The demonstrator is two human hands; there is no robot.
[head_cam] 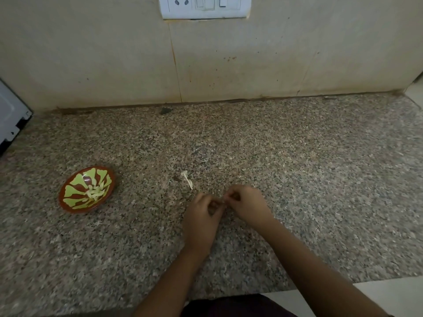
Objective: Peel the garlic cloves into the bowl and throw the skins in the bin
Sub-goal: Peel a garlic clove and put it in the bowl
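It is a home kitchen. A speckled granite surface (297,156) meets a stained beige tiled wall (91,53) carrying a white socket-and-switch plate (206,6). A small painted bowl (79,210) holds peeled garlic cloves (95,193).

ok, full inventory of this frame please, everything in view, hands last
Round red-brown bowl with green petal pattern: one, on the counter, left.
Peeled garlic cloves: small heap, count unclear, pale yellow, inside the bowl.
Thin garlic skin scrap: one, whitish, on the counter just beyond the hands.
Speckled granite counter: one, grey-brown, spans the frame.
Tiled wall: beige, stained, behind the counter.
Plastic switch-and-socket plate: one, white, top of the wall.
Boxy appliance: one, grey-white, left edge, cut off.
Dark garment: one, bottom edge.
Left hand, right hand: fingers curled, fingertips meeting over the counter's centre; anything held is hidden.
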